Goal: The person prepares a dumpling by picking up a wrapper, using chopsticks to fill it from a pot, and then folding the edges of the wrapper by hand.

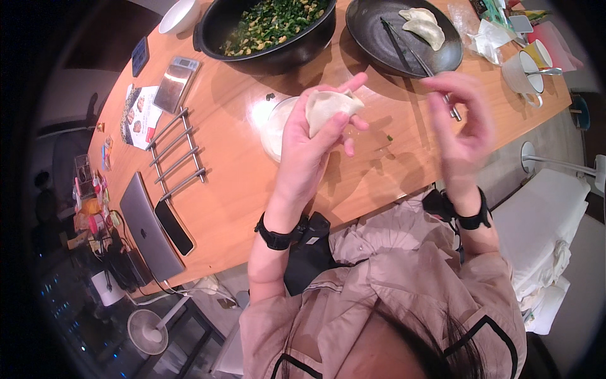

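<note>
My left hand point(310, 137) holds a folded, pale dumpling point(331, 106) between thumb and fingers, above the wooden table. Behind that hand a pale round thing point(272, 137), perhaps a stack of dumpling wrappers, is partly covered. My right hand point(466, 113) is blurred, its thumb and fingers apart. Dark chopsticks with metal ends point(416, 59) lean across the rim of a black plate point(374, 52) and pass behind my right fingers; I see no grip on them. Two dumplings point(423, 31) lie side by side on the plate. Chopped greens with yellowish bits point(274, 26) fill a black pot point(265, 61).
At the left are a kitchen scale point(174, 87), a metal rack point(177, 156), a phone point(175, 227) and a closed laptop point(147, 232). A white bowl point(180, 16) stands at the back. A white mug point(518, 73) with a spoon sits near the table's right edge.
</note>
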`<state>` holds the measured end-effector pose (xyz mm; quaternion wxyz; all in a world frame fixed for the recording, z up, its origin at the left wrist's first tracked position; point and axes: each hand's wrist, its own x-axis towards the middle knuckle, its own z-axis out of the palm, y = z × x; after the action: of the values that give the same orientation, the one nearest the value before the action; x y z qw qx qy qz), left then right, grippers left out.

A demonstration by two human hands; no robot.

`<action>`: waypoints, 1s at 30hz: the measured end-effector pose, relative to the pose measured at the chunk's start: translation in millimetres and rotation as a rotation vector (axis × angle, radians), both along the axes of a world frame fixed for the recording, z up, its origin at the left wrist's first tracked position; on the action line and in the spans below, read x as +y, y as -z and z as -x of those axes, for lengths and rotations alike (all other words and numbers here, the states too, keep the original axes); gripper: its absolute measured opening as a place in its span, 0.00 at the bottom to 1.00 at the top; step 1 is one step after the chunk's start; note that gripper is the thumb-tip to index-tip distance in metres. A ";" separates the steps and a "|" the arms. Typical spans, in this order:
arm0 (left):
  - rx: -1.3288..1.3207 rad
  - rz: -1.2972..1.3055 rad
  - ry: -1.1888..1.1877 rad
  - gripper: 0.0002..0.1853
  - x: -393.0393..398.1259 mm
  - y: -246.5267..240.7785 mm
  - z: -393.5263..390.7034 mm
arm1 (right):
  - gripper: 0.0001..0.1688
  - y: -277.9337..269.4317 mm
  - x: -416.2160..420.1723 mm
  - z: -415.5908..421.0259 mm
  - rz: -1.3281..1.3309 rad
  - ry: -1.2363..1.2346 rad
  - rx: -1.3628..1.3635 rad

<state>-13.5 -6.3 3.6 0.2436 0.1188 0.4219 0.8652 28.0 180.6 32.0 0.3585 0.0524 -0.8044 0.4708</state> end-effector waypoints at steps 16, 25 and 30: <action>-0.083 0.138 0.015 0.22 2.3 2.3 2.5 | 0.37 33.5 83.0 29.7 -0.804 -0.043 -0.250; -0.047 0.187 -0.004 0.19 1.6 7.7 3.1 | 0.06 22.4 80.2 56.9 -0.476 -0.151 -0.090; -0.020 0.183 -0.033 0.19 0.1 5.5 5.1 | 0.11 15.8 100.3 32.6 0.261 -0.130 -0.059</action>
<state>-18.6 -6.2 -1.8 0.2433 0.0804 0.4988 0.8280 -4.6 280.9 16.2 0.3072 0.0434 -0.7414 0.5951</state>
